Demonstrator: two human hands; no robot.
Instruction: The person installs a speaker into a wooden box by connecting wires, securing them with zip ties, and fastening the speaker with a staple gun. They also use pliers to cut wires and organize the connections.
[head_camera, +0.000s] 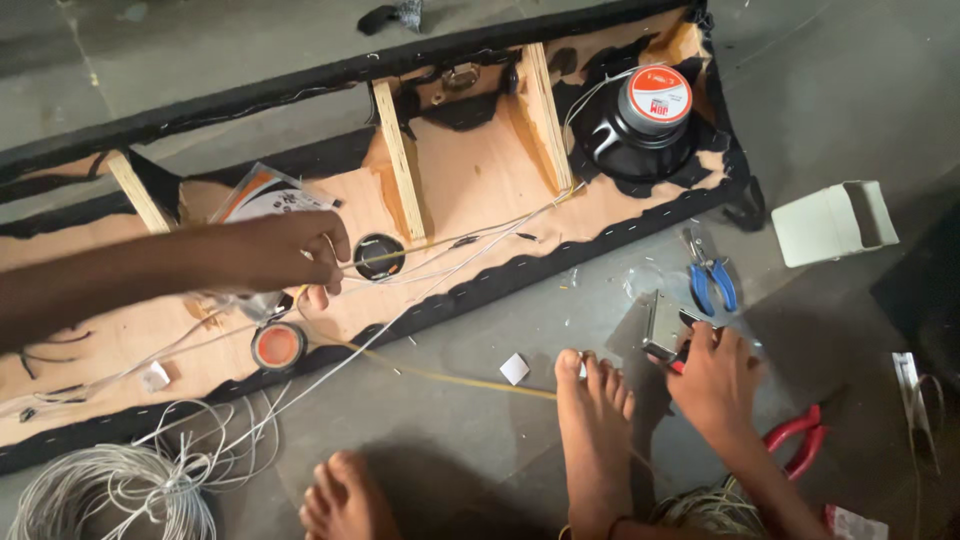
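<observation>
Your left hand (295, 250) pinches the thin, limp white wire (440, 262) lying over the open plywood speaker cabinet (470, 185), so grip it lightly near its end, while your right hand (712, 375) closes on a hard, heavy-looking metal staple gun (665, 325) on the floor.

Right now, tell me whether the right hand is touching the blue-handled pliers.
Apart. The head view shows the right hand gripping a metal stapler, with bare floor between it and the blue-handled pliers.
</observation>
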